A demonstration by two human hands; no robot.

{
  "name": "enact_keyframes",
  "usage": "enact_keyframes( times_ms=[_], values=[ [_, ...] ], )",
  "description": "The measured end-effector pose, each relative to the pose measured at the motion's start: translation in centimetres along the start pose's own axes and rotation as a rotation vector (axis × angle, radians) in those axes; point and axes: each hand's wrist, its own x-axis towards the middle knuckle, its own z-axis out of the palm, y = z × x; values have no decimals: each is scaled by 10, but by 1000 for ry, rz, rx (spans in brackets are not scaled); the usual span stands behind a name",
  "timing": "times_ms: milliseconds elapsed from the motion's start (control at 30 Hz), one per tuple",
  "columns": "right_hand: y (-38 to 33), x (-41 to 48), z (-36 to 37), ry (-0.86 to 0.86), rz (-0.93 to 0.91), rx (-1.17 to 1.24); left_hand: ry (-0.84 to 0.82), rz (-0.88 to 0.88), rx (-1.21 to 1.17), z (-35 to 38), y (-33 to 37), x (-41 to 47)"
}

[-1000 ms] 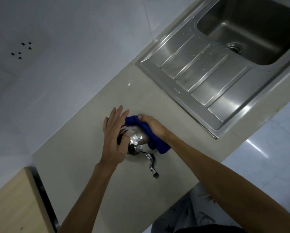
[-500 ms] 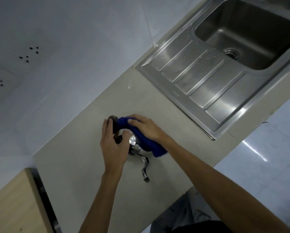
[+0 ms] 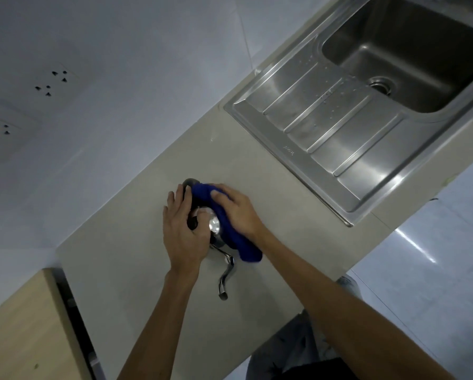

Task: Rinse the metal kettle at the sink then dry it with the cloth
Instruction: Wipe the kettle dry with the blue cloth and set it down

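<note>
beige counter [image 3: 136, 270] | hands: left [image 3: 182, 234] grips kettle [image 3: 214, 224] | right [image 3: 236, 209] clutches cloth [image 3: 230, 234]

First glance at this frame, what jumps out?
The blue cloth at centre, pressed by the right hand over the metal kettle standing on the beige counter, while the left hand steadies the kettle from its other side. The kettle's curved spout sticks out toward the camera. At upper right, the steel sink shows water drops on its drainboard.
</note>
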Motion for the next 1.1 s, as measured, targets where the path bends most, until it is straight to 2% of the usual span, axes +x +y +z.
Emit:
enact_keyframes(
  times_ms=[67,167,267,333,467,533,633,733,967,1100],
  values=[
    [19,6,-17,6,172,71,23,-26,-3,1,-1,0],
    [39,-28,-13,112,249,153,44,-49,-35,4,-1,-2],
    [45,-80,16,177,173,283,51,-72,-149,6,-1,-3],
    [39,-94,28,162,84,218,47,-69,-174,6,-1,-3],
    [8,-65,20,172,-62,27,63,-89,-191,10,-1,-4],
    [3,-38,4,94,-54,40,97,-117,-213,14,0,-7],
    [4,-6,-19,-126,121,104,134,-154,-189,18,-1,-13],
    [15,10,-24,-177,231,151,193,-192,-114,21,-1,-18],
    [47,-37,-15,170,201,270,252,-230,-156,26,0,-18],
    [53,-66,-7,335,257,303,258,-239,-151,26,1,-19]
  ],
)
